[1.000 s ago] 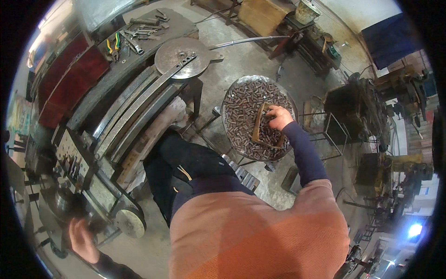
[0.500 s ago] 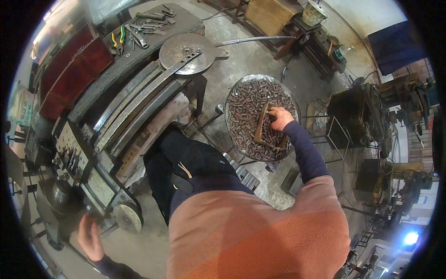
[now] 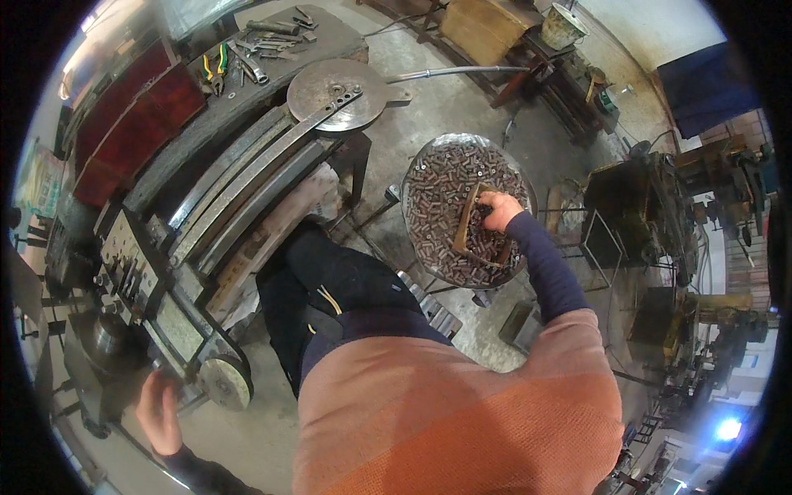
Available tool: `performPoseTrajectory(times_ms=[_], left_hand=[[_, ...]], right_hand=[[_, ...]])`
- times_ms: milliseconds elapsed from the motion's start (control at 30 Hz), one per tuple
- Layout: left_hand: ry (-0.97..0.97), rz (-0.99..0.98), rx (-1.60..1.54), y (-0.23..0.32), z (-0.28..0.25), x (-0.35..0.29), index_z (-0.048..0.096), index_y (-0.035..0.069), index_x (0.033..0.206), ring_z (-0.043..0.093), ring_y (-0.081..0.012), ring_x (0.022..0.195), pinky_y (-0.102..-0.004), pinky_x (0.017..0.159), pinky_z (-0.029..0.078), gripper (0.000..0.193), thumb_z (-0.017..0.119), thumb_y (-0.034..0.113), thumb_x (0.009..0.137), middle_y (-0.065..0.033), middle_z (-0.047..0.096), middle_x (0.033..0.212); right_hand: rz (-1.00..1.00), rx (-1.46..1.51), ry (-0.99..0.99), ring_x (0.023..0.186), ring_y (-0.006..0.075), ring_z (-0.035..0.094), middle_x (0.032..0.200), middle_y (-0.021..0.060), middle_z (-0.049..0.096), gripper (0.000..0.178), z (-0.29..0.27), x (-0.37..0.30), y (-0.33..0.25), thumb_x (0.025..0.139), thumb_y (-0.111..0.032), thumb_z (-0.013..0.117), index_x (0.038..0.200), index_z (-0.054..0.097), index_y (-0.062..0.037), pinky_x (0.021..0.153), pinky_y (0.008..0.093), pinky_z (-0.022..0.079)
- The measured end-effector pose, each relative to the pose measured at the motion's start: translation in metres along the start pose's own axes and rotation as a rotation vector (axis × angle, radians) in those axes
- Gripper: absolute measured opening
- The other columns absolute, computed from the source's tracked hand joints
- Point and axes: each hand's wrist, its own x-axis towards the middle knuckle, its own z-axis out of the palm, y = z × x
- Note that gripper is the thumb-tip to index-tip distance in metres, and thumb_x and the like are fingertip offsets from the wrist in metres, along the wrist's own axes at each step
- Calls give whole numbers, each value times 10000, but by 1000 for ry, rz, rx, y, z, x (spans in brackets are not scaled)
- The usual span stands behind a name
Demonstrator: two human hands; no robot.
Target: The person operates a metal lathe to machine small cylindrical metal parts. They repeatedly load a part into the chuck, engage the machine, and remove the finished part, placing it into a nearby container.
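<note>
My right hand (image 3: 500, 212) reaches into a round metal tray (image 3: 529, 183) heaped with short brown metal cylinders (image 3: 437, 186). Its fingers curl round a few of these pieces, inside a brownish open-topped box (image 3: 464, 233) set in the heap. The fingertips are partly hidden among the dark pieces. At lower left, my left hand (image 3: 160, 414) is raised beside a round handwheel (image 3: 224, 384) on the machine, not touching it. Its thumb and fingers stand apart and hold nothing.
A long machine with rails (image 3: 239, 186) runs along my left, with a round steel plate (image 3: 336, 95) and lever at its far end. Pliers (image 3: 216, 71) and wrenches lie on the bench beyond. Dark machinery (image 3: 635, 202) stands to the right of the tray, and a bucket (image 3: 563, 26) farther back.
The view has shifted slightly. My right hand stays at the box in the tray, its fingers curled a little more. My left hand hardly moves.
</note>
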Motion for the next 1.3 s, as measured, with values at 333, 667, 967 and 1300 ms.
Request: performPoseTrajectory(times_ms=[333, 667, 967, 1300], left_hand=[[-27, -67, -14, -5, 1, 1, 512, -60, 1142, 573, -172, 918, -286, 825, 428, 344, 554, 89, 835, -127, 619, 963], [-55, -60, -23, -11, 3, 5, 511, -56, 1140, 548, -124, 835, -243, 760, 426, 326, 547, 69, 841, -74, 602, 901], [-42, -71, -17, -12, 8, 7, 542, -58, 1103, 569, -157, 877, -283, 810, 425, 314, 557, 60, 813, -107, 623, 930], [-1, -55, 17, -18, 11, 6, 553, -45, 1094, 585, -176, 876, -290, 814, 429, 315, 573, 79, 805, -108, 631, 941]], right_hand=[[21, 89, -47, 1031, 278, 548, 1090, 130, 594, 481, -4, 11, 2, 547, -163, 613, 1018, 637, -67, 907, 321, 421], [70, 70, -203, 1001, 278, 560, 1062, 111, 607, 458, -15, 23, 4, 558, -166, 600, 1006, 645, -82, 862, 332, 442], [48, 44, -118, 1042, 282, 540, 1112, 113, 584, 481, -17, 11, -8, 542, -154, 627, 1015, 635, -61, 894, 327, 430], [-59, -82, -215, 852, 319, 598, 879, 151, 635, 333, -16, 35, 2, 563, -188, 599, 874, 660, -85, 748, 386, 483]])
